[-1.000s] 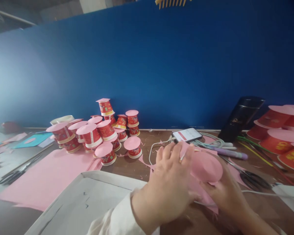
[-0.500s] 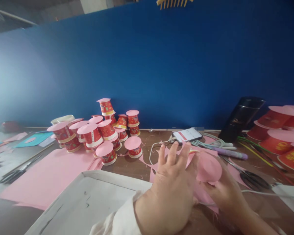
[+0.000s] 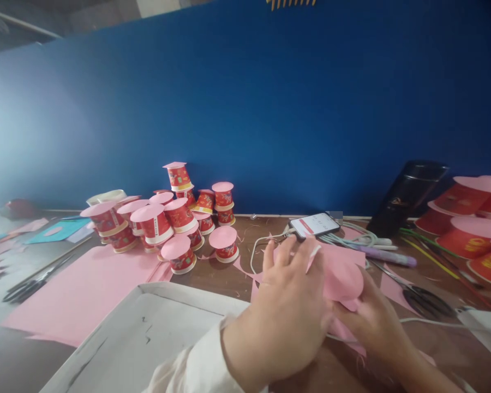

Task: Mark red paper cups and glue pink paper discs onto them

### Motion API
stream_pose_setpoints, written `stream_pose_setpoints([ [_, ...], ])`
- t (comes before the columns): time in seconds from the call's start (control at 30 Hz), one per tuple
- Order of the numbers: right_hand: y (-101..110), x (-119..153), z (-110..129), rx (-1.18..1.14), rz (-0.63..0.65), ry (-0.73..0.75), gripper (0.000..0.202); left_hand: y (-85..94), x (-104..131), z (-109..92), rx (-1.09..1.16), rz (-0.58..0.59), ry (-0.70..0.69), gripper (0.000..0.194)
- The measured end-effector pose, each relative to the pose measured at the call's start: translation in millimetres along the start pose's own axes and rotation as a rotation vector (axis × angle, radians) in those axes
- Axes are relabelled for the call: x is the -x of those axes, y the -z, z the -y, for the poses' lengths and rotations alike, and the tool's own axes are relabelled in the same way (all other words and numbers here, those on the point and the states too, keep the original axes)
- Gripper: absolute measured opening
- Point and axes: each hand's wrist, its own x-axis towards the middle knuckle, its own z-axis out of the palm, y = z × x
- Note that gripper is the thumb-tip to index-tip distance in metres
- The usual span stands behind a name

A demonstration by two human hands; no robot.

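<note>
My right hand (image 3: pixel 370 314) is closed round the right side of a piece with a round pink paper disc (image 3: pixel 346 278) facing me. Of the paper cup behind the disc, only a whitish rim edge (image 3: pixel 313 257) seems to show; the rest is hidden. My left hand (image 3: pixel 284 300) bends over the left side of it, back of the hand toward me, fingers partly curled. Pink paper offcuts (image 3: pixel 347 330) lie beneath the hands. To the left, several red paper cups (image 3: pixel 155 229) stand upside down in stacks, topped with pink discs.
A white tray (image 3: pixel 180 297) and pink sheets (image 3: pixel 82 289) lie at left, with scissors (image 3: pixel 28 286) beside them. A phone (image 3: pixel 314 225), cables, a purple stick (image 3: pixel 388 256), black-handled scissors (image 3: pixel 427 300), a black flask (image 3: pixel 407 196) and more red cups (image 3: pixel 464 240) occupy the right.
My left fingers have curled and drawn closer against the piece. The pink disc has shifted slightly left and tilted in my right hand. The view has moved a little.
</note>
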Motion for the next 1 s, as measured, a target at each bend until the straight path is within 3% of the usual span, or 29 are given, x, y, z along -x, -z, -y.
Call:
stream_pose_setpoints([
  [0.17,0,0,5,-0.069,0.071,-0.057,0.059,8.2,-7,13,0.188,-0.093,0.162,0.049],
  [0.27,-1,-1,13,-0.171,0.139,-0.119,0.055,13.0,-11,20,0.288,-0.074,0.191,0.049],
  [0.47,3,0,14,-0.33,0.259,-0.169,0.062,18.7,-13,30,0.559,0.107,0.132,0.058],
  [0.6,7,1,14,-0.363,0.327,-0.154,0.068,13.4,-17,34,0.669,0.137,0.101,0.069],
  [0.8,7,6,14,-0.354,0.337,-0.092,0.065,-0.8,-23,36,0.768,0.241,0.018,0.046],
  [1.0,4,9,9,-0.201,0.33,-0.054,0.059,-8.4,-24,35,0.802,0.204,0.029,0.044],
])
